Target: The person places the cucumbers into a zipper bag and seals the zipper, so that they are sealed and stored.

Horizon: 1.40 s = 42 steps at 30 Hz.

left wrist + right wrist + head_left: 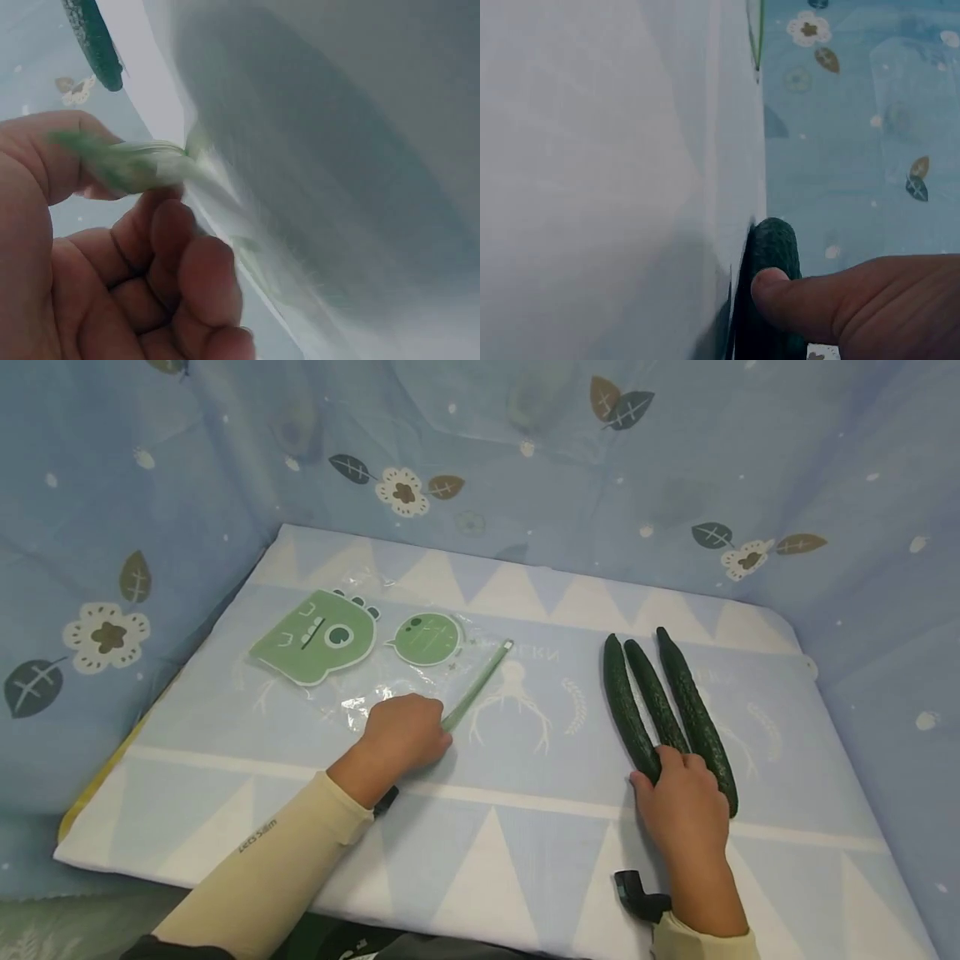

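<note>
A clear plastic bag [427, 639] printed with a green dinosaur face lies flat on the left of the table. My left hand [405, 733] pinches its near right corner, by the green strip [480, 683] along one edge. In the left wrist view the pinched plastic [150, 161] is bunched and blurred between thumb and fingers. On the right, three dark green cucumbers lie side by side: left [624, 693], middle [654, 685] and right [693, 710]. My right hand [686, 802] grips their near part, its thumb against the left one. The palm hides the middle cucumber's near end.
A pale blue and white patterned cloth [525, 827] covers the table. Blue curtains [510, 468] with flowers and leaves stand behind it and at both sides. A black wrist mount [641, 897] sits by the right wrist. The table's near edge runs in front of the body.
</note>
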Each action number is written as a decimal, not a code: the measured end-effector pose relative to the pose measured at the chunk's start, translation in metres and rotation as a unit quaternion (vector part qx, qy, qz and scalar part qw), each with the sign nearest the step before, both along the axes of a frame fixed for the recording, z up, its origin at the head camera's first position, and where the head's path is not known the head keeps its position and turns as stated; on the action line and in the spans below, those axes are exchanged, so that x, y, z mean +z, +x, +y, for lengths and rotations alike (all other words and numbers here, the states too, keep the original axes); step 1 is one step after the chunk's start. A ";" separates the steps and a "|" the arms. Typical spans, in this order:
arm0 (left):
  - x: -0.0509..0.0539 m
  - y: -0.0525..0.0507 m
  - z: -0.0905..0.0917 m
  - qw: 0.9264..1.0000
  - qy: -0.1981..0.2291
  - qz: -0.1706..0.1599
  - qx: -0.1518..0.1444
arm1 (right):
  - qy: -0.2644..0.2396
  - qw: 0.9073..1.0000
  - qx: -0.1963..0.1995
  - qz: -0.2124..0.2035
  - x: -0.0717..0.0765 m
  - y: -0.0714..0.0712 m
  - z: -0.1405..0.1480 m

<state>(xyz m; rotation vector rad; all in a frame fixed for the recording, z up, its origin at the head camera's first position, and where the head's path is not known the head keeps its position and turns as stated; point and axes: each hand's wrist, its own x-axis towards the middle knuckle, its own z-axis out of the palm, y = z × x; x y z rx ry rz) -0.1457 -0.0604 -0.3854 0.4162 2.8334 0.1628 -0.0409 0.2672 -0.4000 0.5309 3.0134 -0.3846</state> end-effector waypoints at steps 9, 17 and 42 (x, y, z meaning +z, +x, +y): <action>-0.002 0.002 -0.002 0.997 0.039 0.071 0.001 | -0.046 0.996 0.020 -0.073 0.002 -0.015 -0.002; -0.003 0.000 -0.006 0.989 0.075 0.128 -0.003 | -0.124 0.990 0.018 -0.065 0.010 -0.015 0.007; 0.004 0.011 0.002 0.958 0.095 0.265 -0.054 | -0.109 0.942 0.318 0.004 0.040 -0.061 -0.062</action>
